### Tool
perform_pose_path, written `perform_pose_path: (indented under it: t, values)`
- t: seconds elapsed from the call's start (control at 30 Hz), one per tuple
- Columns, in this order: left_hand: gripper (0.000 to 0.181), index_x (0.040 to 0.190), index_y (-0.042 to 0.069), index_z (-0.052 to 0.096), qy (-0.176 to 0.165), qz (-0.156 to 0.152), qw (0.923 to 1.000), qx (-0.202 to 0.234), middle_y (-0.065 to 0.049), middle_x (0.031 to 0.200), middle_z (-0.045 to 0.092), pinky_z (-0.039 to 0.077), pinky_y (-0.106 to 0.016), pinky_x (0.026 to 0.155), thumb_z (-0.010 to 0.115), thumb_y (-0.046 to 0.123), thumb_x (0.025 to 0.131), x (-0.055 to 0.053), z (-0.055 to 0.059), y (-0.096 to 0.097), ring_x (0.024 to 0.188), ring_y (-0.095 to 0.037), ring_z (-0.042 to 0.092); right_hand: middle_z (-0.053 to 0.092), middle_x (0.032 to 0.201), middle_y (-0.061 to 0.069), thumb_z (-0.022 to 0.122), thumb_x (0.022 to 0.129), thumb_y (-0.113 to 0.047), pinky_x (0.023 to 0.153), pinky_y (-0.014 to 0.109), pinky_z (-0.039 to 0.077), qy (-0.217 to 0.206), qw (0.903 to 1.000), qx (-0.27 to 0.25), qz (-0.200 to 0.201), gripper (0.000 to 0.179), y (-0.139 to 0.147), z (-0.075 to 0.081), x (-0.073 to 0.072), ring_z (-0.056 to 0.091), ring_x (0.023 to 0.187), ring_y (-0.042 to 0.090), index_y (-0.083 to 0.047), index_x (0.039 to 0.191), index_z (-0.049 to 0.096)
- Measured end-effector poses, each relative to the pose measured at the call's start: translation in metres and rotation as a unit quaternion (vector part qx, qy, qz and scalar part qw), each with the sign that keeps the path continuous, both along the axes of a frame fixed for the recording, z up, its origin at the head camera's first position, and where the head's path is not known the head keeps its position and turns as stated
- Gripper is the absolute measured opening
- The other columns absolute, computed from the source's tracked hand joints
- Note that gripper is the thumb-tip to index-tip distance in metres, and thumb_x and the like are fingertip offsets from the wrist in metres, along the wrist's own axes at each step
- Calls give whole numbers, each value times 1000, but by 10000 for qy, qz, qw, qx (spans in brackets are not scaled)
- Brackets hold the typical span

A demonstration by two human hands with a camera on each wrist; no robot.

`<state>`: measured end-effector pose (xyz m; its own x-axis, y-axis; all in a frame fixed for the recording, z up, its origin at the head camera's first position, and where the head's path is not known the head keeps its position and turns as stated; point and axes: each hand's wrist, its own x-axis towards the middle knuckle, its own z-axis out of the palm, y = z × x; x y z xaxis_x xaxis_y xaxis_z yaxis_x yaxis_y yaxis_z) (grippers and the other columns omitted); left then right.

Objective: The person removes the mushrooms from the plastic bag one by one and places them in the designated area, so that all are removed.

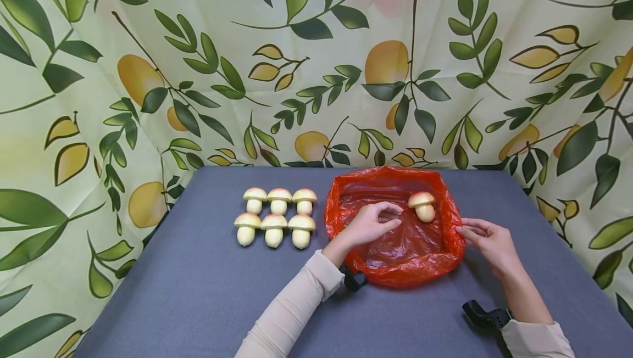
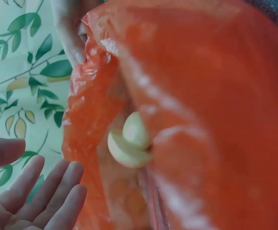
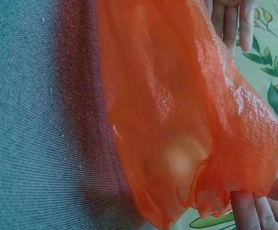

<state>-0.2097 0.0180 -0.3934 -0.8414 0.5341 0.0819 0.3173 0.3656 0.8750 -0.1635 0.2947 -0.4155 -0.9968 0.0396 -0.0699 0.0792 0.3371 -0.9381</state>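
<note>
A red plastic bag (image 1: pixel 410 270) lies spread wide on the table, its rim turned up all round. One toy mushroom (image 1: pixel 423 207), cream with a reddish cap, rests inside near the back right; the left wrist view shows this mushroom (image 2: pixel 130 143) too. My left hand (image 1: pixel 373 223) hovers over the bag's left part, fingers loosely bent and holding nothing. On the right side, my right hand (image 1: pixel 490 241) pinches the bag's rim between thumb and fingers. In the right wrist view its fingers (image 3: pixel 246 211) are at the plastic's edge, with the mushroom a pale shape through the film.
Left of the bag, several more toy mushrooms (image 1: pixel 274 230) stand in two rows, caps toward the back. They sit on a dark grey-blue tabletop (image 1: pixel 198 292). Behind it hangs a leaf-and-fruit patterned cloth (image 1: pixel 207 100).
</note>
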Motion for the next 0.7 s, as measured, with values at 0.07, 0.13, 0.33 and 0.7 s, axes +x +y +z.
perform_pose_path:
  t: [0.07,0.13,0.33,0.7]
  values:
    - [31,123,6,62,64,-11,9998,-182,-15,125,66,52,-17,95,61,17,94,-3,2,3,112,-19,66,64,77,-32,63,94,-25,68,13,56,16,10000,-10,2,12,0,0,0,64,73,-9,-37,91,65]
    - [32,124,7,62,41,5,9996,-277,-14,126,65,52,-19,96,61,18,94,-6,3,6,113,-19,65,64,77,-32,63,94,-25,68,13,56,24,10000,-18,4,13,-1,-1,0,64,73,-9,-38,90,65]
    - [35,125,4,61,-231,309,9990,-232,-13,124,66,54,-20,92,62,18,93,-15,5,20,112,-20,65,64,77,-32,63,94,-24,68,13,56,59,10000,-39,3,16,0,-1,0,64,72,-9,-39,89,65]
    - [45,138,10,52,1460,-265,9561,-2527,-3,138,58,42,-19,109,61,21,94,-37,5,42,128,-13,55,65,77,-31,62,94,-24,68,13,56,-11,10000,3,-11,11,0,-1,0,64,72,-9,-34,92,66]
